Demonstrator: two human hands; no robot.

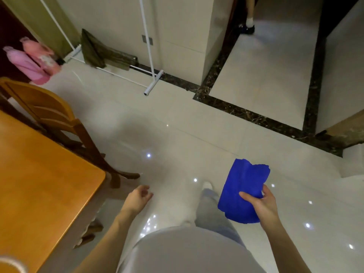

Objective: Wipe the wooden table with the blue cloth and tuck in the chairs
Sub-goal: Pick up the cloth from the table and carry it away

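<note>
The wooden table (39, 184) fills the lower left, its rounded corner pointing toward the floor. A wooden chair (45, 111) stands at the table's far side, its back close to the table edge and its legs reaching out to the right. My right hand (262, 203) holds the folded blue cloth (244, 190) over the floor, well to the right of the table. My left hand (137, 198) hangs loose with fingers apart, holding nothing, just right of the table corner.
A white metal rack (151, 79) with a dark green cloth (94, 52) on its base stands at the wall. Two pink bottles (33, 60) sit upper left. Another person's foot (248, 26) shows in the doorway beyond a dark floor border (246, 113).
</note>
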